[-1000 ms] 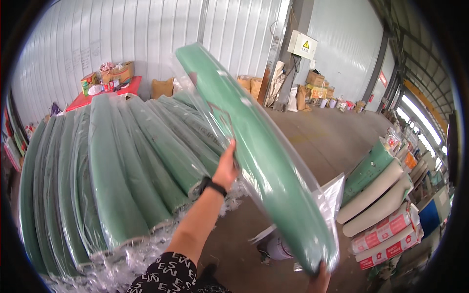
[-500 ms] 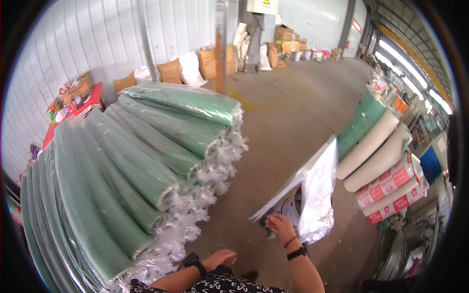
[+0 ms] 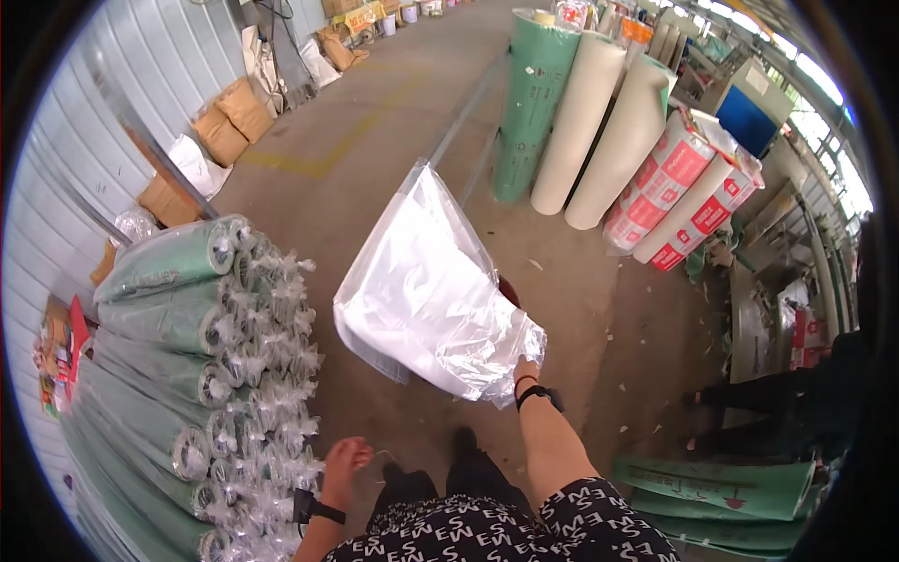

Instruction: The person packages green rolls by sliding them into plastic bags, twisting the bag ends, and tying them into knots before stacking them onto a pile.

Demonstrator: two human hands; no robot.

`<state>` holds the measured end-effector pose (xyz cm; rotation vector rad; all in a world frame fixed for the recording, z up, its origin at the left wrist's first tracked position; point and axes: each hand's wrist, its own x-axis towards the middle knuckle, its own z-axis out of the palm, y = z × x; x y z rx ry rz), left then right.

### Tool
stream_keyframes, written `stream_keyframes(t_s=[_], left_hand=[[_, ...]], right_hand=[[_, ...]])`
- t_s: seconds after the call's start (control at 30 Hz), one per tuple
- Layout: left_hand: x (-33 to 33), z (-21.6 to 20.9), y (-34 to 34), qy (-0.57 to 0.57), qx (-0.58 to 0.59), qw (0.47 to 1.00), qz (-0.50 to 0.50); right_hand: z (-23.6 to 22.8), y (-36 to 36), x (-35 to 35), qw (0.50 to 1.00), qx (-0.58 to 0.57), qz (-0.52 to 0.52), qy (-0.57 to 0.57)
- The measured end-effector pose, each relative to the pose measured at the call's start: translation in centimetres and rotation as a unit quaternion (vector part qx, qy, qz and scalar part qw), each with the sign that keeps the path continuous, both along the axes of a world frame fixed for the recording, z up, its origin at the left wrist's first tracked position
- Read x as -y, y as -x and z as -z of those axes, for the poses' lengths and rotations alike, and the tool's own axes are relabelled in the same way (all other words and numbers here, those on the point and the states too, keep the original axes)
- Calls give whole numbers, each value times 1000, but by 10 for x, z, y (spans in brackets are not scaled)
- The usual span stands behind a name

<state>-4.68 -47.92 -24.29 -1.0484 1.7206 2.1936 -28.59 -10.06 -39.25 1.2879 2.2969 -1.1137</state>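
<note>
Ahead of me a large sheet of shiny whitish plastic film (image 3: 412, 281) drapes over something mostly hidden, its near end crumpled. My right hand (image 3: 526, 368) is closed on that crumpled edge, the fingers partly covered by the film. Lower left, my left hand (image 3: 346, 459) has its fingers curled in, and a thin pale string (image 3: 382, 455) sticks out from it. Beside this hand lies a pile of green rolls (image 3: 159, 314) in clear plastic, their gathered wrapping ends (image 3: 272, 365) facing it.
A green roll (image 3: 534, 108), cream rolls (image 3: 581, 122) and red-and-white wrapped rolls (image 3: 665, 178) stand beyond the film. At right is a person in dark clothes (image 3: 796, 403), above low green rolls (image 3: 712, 487). Brown sacks (image 3: 234, 122) line the wall.
My view has swung to the right. The right hand, earlier at a dark spot beside the film, now grips the film's near edge. The film has spread wider and lies flatter.
</note>
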Motion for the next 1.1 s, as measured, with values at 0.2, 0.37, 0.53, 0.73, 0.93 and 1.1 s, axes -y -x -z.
stream_keyframes(t_s=[0.2,0.37,0.53,0.73,0.93,1.1], left_hand=[[-61,14,-40,70,34,956,281],[-63,36,-77,2,139,965,221],[-50,35,-57,52,129,972,191],[-50,-17,17,84,26,985,149],[-9,-19,7,8,-174,979,102],[21,-6,-65,-364,-112,920,95]], right_hand=[[-12,2,67,981,-126,-82,-124],[-7,21,49,988,-43,-95,-111],[-35,14,36,971,-162,-37,-173],[-129,-14,68,834,-392,-41,387],[-240,-221,163,543,-448,-641,305],[-234,-301,149,567,-105,-693,432]])
